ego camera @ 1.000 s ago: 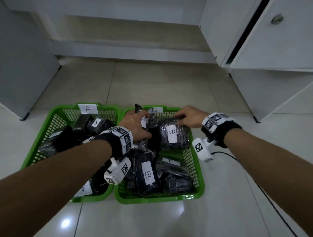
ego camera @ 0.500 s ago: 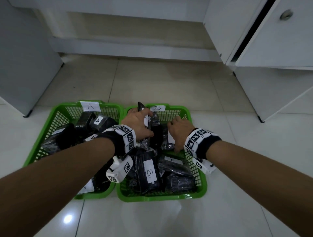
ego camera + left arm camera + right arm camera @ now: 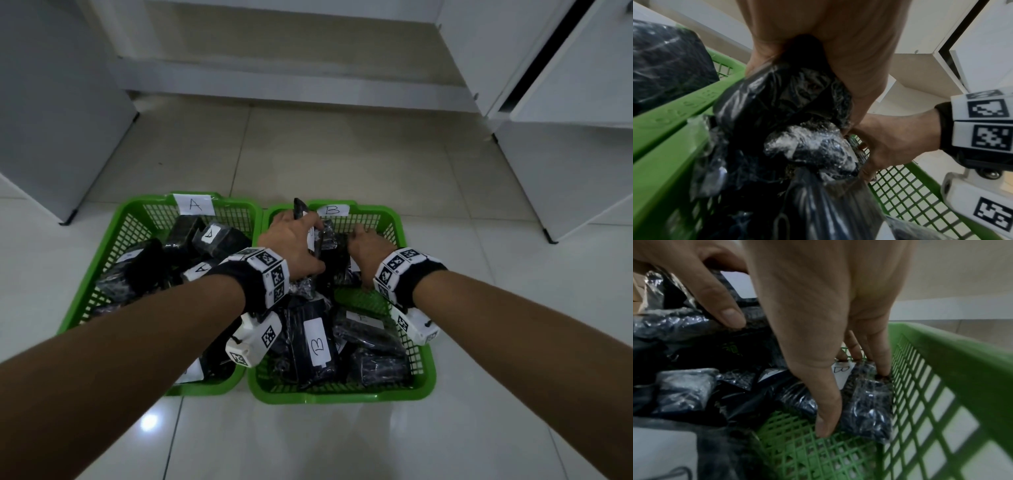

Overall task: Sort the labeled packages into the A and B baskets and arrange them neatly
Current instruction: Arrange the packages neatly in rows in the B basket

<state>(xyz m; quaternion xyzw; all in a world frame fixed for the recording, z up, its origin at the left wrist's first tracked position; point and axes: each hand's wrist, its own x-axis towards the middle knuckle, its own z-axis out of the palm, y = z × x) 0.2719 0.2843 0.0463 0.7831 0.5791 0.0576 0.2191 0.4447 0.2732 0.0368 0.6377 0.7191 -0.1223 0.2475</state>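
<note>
Two green baskets stand side by side on the floor, basket A (image 3: pixel 113 240) on the left and basket B (image 3: pixel 342 397) on the right, both holding black plastic-wrapped packages with white labels. My left hand (image 3: pixel 313 248) grips a bunch of black packages (image 3: pixel 781 100) at the back left of basket B. My right hand (image 3: pixel 854 395) reaches down at the basket's back right. It pinches a B-labelled package (image 3: pixel 867 410) between thumb and fingers, on edge against the mesh wall (image 3: pixel 931 402). A package marked B (image 3: pixel 317 346) lies at the front.
White cabinets (image 3: pixel 565 154) stand to the right and a grey panel (image 3: pixel 51 120) to the left. A low step (image 3: pixel 291 78) runs behind the baskets. Bare mesh floor (image 3: pixel 818 451) shows inside basket B next to my right hand.
My right hand has gone from basket B's back rim down into the basket with the B-labelled package. My left hand has kept its hold on the packages.
</note>
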